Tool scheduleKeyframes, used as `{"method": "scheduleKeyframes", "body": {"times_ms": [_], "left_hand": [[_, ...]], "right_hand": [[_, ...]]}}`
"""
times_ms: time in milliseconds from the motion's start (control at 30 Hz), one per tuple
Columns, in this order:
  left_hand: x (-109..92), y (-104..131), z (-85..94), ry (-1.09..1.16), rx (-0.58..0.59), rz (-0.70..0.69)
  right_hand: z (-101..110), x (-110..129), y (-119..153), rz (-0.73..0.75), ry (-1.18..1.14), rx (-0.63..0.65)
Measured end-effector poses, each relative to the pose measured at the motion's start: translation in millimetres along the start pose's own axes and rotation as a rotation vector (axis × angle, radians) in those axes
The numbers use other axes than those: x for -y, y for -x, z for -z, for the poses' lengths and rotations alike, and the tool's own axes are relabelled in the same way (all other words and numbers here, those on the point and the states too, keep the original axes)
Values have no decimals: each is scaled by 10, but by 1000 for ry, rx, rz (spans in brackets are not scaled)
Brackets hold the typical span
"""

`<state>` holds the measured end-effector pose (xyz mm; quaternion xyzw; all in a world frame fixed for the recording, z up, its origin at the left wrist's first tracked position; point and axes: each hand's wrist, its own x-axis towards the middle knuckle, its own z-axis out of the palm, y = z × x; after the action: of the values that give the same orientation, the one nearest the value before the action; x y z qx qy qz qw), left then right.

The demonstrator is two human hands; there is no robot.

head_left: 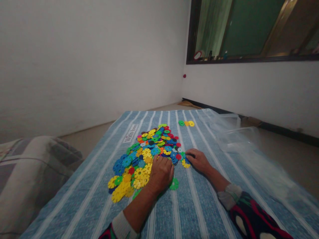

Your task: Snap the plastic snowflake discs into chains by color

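A heap of notched plastic snowflake discs [139, 172] in yellow, blue, green, red and other colours spreads over a striped blue cloth [199, 212]. My left hand [161, 171] rests on the heap's right side, its fingers curled down among the discs; whatever lies under them is hidden. At the heap's right edge, my right hand [198, 160] has its fingertips closed together beside a yellow disc [185, 163]. What those fingertips hold, if anything, is too small to make out. A green disc [174, 183] lies just right of my left wrist.
Farther back on the cloth, a short row has a green disc [181, 123] and yellow ones. Clear plastic containers [234, 139] stand along the right side. A fabric-covered seat or bed [37, 186] is at left. Walls and a window [249, 30] lie beyond.
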<state>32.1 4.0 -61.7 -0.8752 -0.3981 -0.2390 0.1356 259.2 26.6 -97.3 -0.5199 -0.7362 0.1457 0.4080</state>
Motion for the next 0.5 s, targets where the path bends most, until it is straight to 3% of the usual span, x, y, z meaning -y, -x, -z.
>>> {"method": "scheduleKeyframes", "body": {"times_ms": [500], "left_hand": [[-56,39,-15,55,83,-70]], "right_hand": [[102,81,24,44,-32,69]]}}
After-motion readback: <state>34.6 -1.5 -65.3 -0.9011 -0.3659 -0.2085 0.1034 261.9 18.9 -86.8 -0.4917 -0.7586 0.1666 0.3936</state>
